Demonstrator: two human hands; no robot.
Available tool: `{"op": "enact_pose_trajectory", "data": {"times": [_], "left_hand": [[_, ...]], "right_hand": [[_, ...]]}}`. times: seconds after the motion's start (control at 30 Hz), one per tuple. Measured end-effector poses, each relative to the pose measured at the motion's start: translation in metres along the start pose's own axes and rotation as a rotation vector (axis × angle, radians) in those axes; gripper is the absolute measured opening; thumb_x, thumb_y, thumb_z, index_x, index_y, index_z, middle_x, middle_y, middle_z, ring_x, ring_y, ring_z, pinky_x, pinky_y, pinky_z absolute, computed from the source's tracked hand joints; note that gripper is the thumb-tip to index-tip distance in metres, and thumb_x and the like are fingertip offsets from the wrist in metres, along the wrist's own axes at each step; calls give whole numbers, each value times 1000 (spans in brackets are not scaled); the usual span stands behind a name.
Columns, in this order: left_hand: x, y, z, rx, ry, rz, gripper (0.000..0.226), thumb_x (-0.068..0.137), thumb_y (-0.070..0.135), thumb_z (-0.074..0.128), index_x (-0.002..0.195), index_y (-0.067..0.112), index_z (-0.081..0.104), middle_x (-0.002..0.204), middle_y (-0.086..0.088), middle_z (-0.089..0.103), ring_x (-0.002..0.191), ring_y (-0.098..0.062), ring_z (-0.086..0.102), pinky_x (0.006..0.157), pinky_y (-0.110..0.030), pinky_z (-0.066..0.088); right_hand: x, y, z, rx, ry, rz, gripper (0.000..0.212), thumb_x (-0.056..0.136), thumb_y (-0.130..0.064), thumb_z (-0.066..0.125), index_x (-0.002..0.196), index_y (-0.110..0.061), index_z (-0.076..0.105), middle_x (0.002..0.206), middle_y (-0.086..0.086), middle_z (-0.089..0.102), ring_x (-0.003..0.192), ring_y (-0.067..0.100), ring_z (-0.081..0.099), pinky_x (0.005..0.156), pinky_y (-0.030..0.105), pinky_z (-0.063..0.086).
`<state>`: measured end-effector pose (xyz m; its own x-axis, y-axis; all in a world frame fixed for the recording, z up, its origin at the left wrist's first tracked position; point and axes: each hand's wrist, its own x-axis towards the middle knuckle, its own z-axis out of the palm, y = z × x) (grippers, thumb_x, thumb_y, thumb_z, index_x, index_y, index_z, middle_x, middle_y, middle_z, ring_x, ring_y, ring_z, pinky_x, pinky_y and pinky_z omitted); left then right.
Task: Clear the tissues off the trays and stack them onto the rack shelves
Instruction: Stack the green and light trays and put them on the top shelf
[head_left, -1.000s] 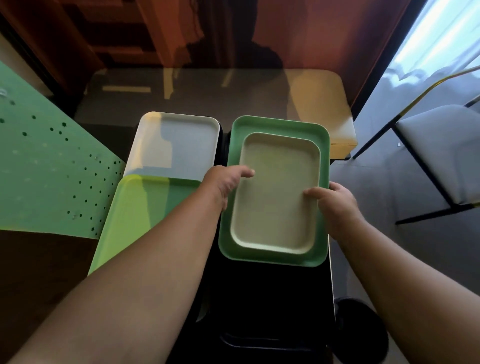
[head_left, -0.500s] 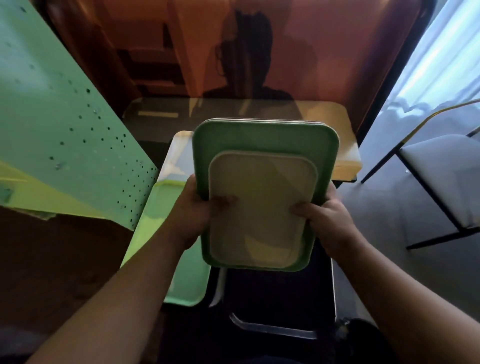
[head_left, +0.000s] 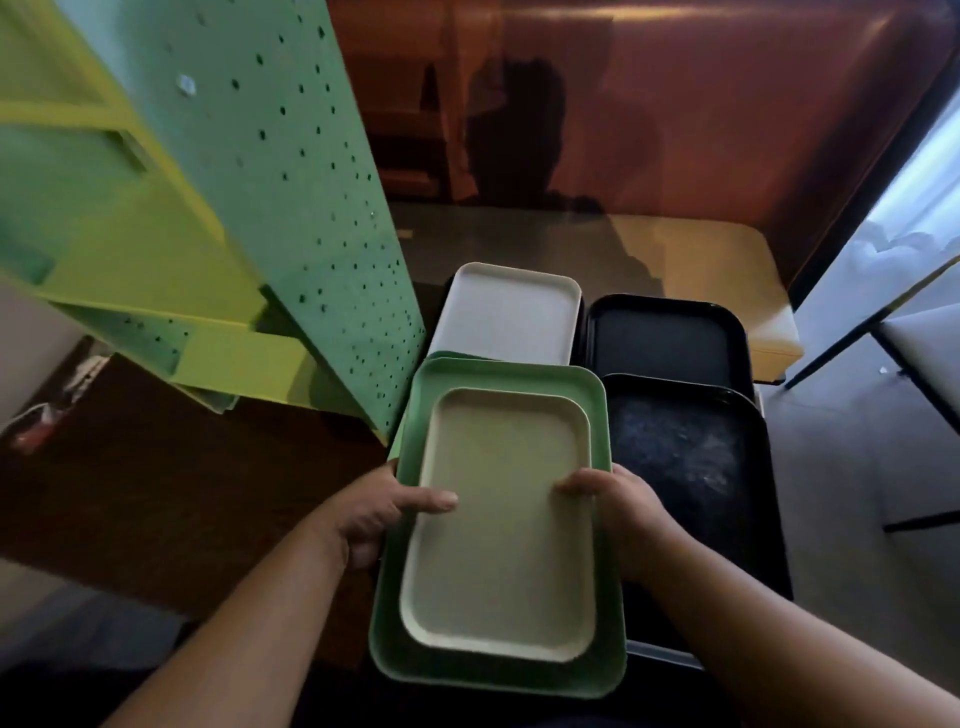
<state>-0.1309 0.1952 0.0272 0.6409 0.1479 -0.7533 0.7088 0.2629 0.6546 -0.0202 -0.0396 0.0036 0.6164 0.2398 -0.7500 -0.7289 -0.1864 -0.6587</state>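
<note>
I hold a stack of two trays in front of me: a cream tray (head_left: 504, 525) nested inside a larger green tray (head_left: 597, 410). My left hand (head_left: 379, 514) grips the stack's left edge, thumb on the cream tray. My right hand (head_left: 618, 512) grips its right edge the same way. No tissues show on these trays. The green perforated rack (head_left: 291, 197) stands at the upper left, with yellow-green shelves (head_left: 156, 218) behind its side panel.
A white tray (head_left: 509, 312) lies beyond the held stack. Two black trays (head_left: 670, 338) (head_left: 691, 457) lie to the right on the table. A cream bench (head_left: 727, 280) sits behind, a white chair (head_left: 924, 353) at the far right.
I lifted the stacked trays off the right side, uncovering black trays, and carried them left toward the rack. My view swung left, so the rack now looms larger.
</note>
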Motion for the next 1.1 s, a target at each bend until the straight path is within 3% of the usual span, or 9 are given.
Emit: {"op": "enact_pose_trajectory", "data": {"times": [0.1, 0.2, 0.23, 0.3, 0.43, 0.57, 0.87, 0.97, 1.1], "left_hand": [[2, -20, -23, -31, -11, 13, 86, 52, 9, 91, 130, 10, 55, 116, -23, 72, 106, -44, 70, 91, -59, 56], [6, -30, -41, -152, -11, 41, 79, 58, 1, 82, 132, 2, 54, 113, -29, 72, 98, -47, 72, 77, -55, 61], [8, -30, -46, -177, -20, 47, 76, 59, 0, 81, 131, -1, 55, 110, -30, 72, 93, -47, 73, 72, -52, 62], [11, -27, -54, -194, -55, 66, 70, 60, 1, 79, 126, -5, 58, 103, -29, 74, 84, -43, 75, 66, -47, 62], [14, -15, -65, -177, -138, 101, 63, 61, 1, 77, 122, 0, 59, 99, -25, 76, 83, -39, 76, 65, -45, 62], [19, -7, -74, -117, -162, 142, 68, 59, -1, 78, 125, 2, 59, 105, -25, 75, 86, -40, 75, 65, -43, 62], [31, 5, -76, -42, -203, 176, 64, 59, 1, 79, 121, 4, 62, 102, -19, 77, 87, -35, 76, 67, -40, 62], [32, 11, -74, -32, -215, 185, 61, 59, 1, 78, 119, 4, 63, 102, -20, 77, 86, -35, 76, 67, -40, 62], [36, 22, -68, -25, -220, 182, 67, 59, 3, 80, 123, 3, 61, 107, -23, 76, 93, -40, 75, 73, -45, 62]], "right_hand": [[1, 12, 17, 28, -69, 14, 44, 85, -15, 74, 125, -4, 60, 111, 24, 71, 93, 39, 71, 75, 50, 60], [4, 10, 22, 185, -81, 58, 62, 97, -59, 51, 107, -2, 73, 90, 21, 75, 74, 33, 72, 71, 42, 59], [10, 9, 22, 270, -23, 63, 69, 99, -63, 44, 104, 0, 74, 85, 21, 74, 71, 33, 70, 70, 40, 58], [19, 7, 21, 267, 155, 21, 55, 103, -48, 48, 99, 2, 72, 79, 20, 70, 70, 32, 63, 70, 39, 53], [29, 15, 28, -289, 229, 6, 13, 98, -9, 61, 92, -5, 71, 78, 9, 71, 71, 23, 67, 78, 44, 59], [40, 33, 37, -129, 191, 6, 33, 100, -8, 57, 67, -10, 61, 52, 1, 63, 39, 8, 59, 40, 23, 50], [49, 29, 42, 1, 251, 1, 27, 99, -6, 56, 72, -5, 61, 63, 8, 60, 39, 11, 57, 38, 23, 49], [35, 21, 39, -69, 288, -76, 6, 96, -9, 64, 99, -4, 64, 79, 9, 71, 60, 17, 66, 50, 30, 55], [12, 26, 21, -5, 389, -126, 26, 100, -21, 64, 124, -13, 59, 108, 17, 73, 91, 34, 73, 69, 43, 63]]}}
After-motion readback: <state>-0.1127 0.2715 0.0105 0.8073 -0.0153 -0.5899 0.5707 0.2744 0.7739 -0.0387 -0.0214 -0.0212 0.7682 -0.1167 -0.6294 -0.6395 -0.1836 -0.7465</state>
